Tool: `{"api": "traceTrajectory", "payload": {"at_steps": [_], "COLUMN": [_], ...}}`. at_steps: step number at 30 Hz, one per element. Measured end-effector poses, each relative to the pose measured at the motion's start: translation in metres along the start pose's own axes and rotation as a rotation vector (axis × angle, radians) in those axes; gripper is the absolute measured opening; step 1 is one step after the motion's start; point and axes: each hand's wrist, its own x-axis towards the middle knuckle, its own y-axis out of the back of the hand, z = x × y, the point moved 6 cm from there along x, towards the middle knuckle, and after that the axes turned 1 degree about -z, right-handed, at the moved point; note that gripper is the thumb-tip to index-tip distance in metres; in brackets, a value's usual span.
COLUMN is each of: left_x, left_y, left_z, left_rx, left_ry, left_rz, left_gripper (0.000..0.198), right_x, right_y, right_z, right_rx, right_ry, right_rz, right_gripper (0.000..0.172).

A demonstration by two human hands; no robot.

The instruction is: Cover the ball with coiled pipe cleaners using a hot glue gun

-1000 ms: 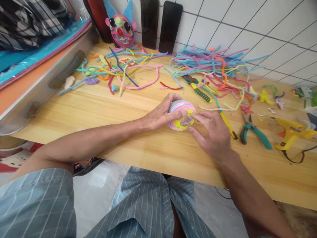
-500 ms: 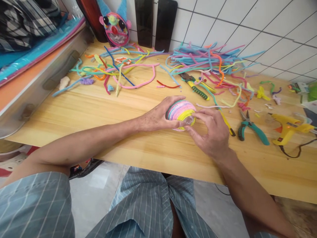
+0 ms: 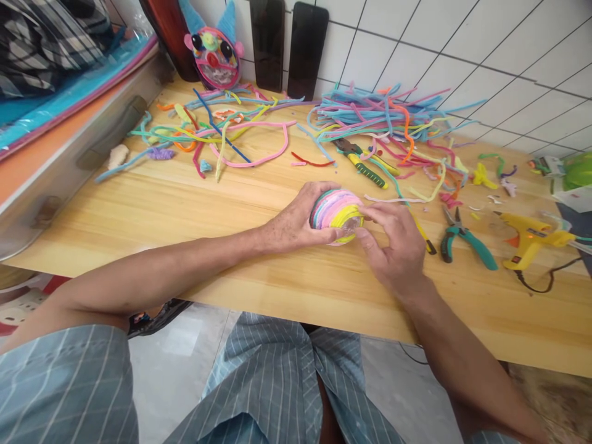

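A round object wound with striped pipe cleaners (image 3: 337, 213) in pink, yellow, blue and green shows a clear, uncovered patch at its lower right. My left hand (image 3: 303, 222) is wrapped round its left side, thumb along the front. On the right side, my right hand (image 3: 393, 243) touches the yellow rim with its fingertips, the thumb beside the clear patch. A pale pink pipe cleaner (image 3: 398, 199) lies just behind my right hand.
Loose pipe cleaners (image 3: 370, 114) lie along the back, with yellow-green pliers (image 3: 365, 168). Teal pliers (image 3: 468, 239) and a yellow glue gun (image 3: 527, 237) lie right. Two phones (image 3: 308, 49) and a decorated face figure (image 3: 216, 55) stand at the wall; a plastic box (image 3: 87, 142) is left.
The right thumb has lifted slightly and shifted at the clear patch. My left hand keeps its hold on the striped object. The view has shifted a little.
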Motion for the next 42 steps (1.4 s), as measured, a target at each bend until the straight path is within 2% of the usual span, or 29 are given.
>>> {"api": "traceTrajectory", "payload": {"at_steps": [7, 10, 16, 20, 24, 28, 33, 37, 42], "left_x": [0.001, 0.0, 0.001, 0.002, 0.001, 0.0, -0.002, -0.003, -0.003], "left_y": [-0.003, -0.003, -0.003, -0.002, -0.002, -0.005, -0.006, -0.005, -0.006], "left_z": [0.0, 0.005, 0.009, 0.007, 0.003, 0.003, -0.002, -0.004, -0.004], "left_rx": [0.016, 0.012, -0.035, -0.046, -0.055, -0.056, -0.071, -0.08, -0.083], "left_ry": [-0.048, -0.051, 0.085, 0.074, 0.077, 0.068, 0.072, 0.076, 0.083], "left_rz": [-0.014, -0.022, -0.008, 0.005, 0.047, 0.111, 0.14, 0.14, 0.135], "left_gripper": [0.084, 0.084, 0.082, 0.077, 0.072, 0.068, 0.065, 0.061, 0.066], "right_x": [0.005, 0.005, 0.007, 0.006, 0.003, 0.001, -0.001, -0.002, -0.004], "right_y": [0.001, -0.001, -0.001, 0.0, 0.0, -0.004, -0.01, -0.013, -0.016], "right_z": [0.007, 0.005, -0.001, 0.0, 0.0, -0.005, -0.012, -0.013, -0.011], "right_rx": [0.046, 0.025, 0.029, 0.025, -0.005, -0.048, -0.034, -0.046, -0.076], "right_ry": [-0.111, -0.101, -0.036, -0.05, -0.042, -0.04, -0.019, -0.014, -0.022], "right_rz": [0.093, 0.092, 0.082, 0.062, 0.027, 0.001, 0.027, 0.027, 0.013], "right_gripper": [0.008, 0.008, 0.011, 0.011, 0.016, 0.035, 0.055, 0.057, 0.055]}}
